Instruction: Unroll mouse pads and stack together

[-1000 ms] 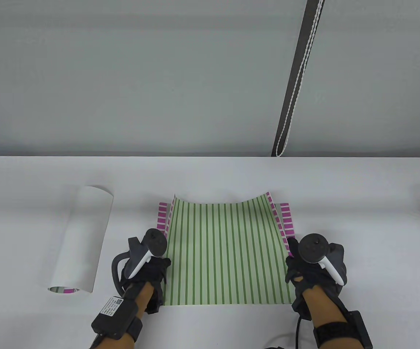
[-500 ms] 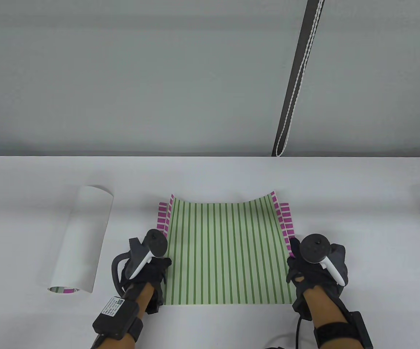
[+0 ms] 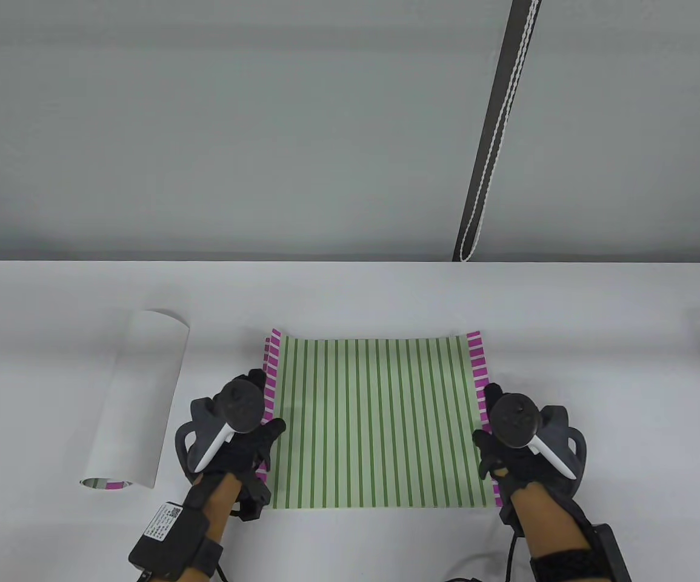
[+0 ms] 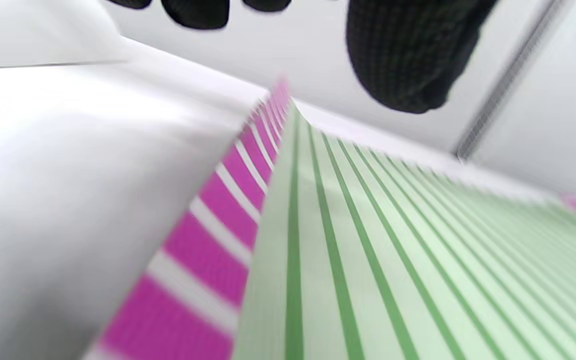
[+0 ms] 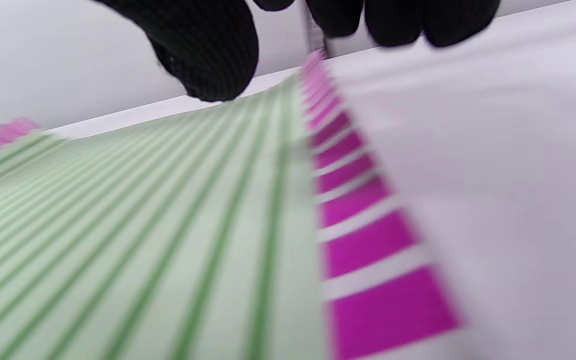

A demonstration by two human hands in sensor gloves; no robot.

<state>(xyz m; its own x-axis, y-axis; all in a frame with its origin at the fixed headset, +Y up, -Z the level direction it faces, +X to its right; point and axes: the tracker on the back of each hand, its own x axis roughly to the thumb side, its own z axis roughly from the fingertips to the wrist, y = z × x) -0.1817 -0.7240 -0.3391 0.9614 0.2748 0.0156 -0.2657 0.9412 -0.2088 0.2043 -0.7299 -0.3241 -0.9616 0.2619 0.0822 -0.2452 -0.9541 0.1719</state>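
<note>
A green-striped mouse pad [image 3: 377, 421] lies unrolled and flat on top of a magenta-striped pad [image 3: 477, 357], whose edges show at both sides. My left hand [image 3: 259, 418] is at the stack's left edge and my right hand [image 3: 492, 424] is at its right edge. In the left wrist view the left hand's fingers [image 4: 408, 55] hang apart above the green pad [image 4: 393, 250], holding nothing. In the right wrist view the right hand's fingers [image 5: 203, 45] also hang apart above the pad [image 5: 143, 225]. A rolled pad [image 3: 134, 400], white outside, lies to the left.
The white table [image 3: 598, 364] runs wide on the right and behind the pads. A dark strap with a white cord [image 3: 495, 133] hangs against the grey wall behind the table.
The green pad's raised far corners have dropped, so it now lies flat. Both hands have shifted slightly outward to the stack's side edges.
</note>
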